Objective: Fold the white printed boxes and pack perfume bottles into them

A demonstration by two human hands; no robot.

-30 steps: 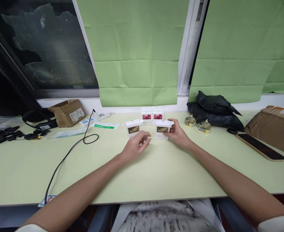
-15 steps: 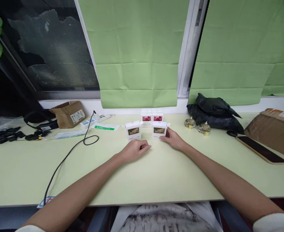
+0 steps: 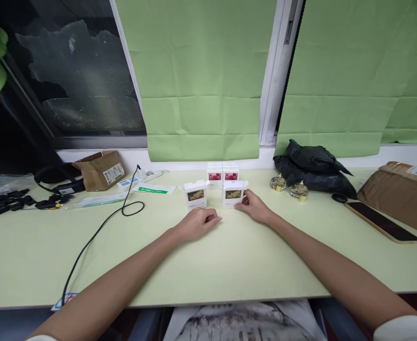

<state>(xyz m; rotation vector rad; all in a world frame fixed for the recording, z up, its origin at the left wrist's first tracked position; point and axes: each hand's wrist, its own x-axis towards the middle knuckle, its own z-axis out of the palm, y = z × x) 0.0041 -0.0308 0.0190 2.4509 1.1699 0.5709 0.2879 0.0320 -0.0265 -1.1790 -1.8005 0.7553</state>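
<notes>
On the pale green table (image 3: 230, 255), just in front of the window sill, four small white boxes stand in two rows. The right hand (image 3: 253, 207) rests against the right side of the front right box (image 3: 233, 194), fingers curled lightly about its lower corner, thumb on the near face; it looks like a steadying touch more than a firm grasp. That box stands upright with its top flaps open. The left hand (image 3: 197, 222) lies on the table just before the front left box (image 3: 195, 195), loosely closed, holding nothing that I can make out, and not touching the box. Behind them two pink-pictured boxes (image 3: 223, 175) stand side by side against the sill, lids shut.

To the right sit two small glass bottles (image 3: 288, 186) with gold caps, near a crumpled black bag (image 3: 313, 163), and farther right a phone (image 3: 381, 221) lies flat. A black cable (image 3: 98, 229) loops across the left of the table.

To place the box neatly, I judge it best to keep the pressure low on its side (a push near the open flaps would tip or crush the card), slide it rather than lift it, and square its front with its neighbour's, the left hand ready to steady that one.
</notes>
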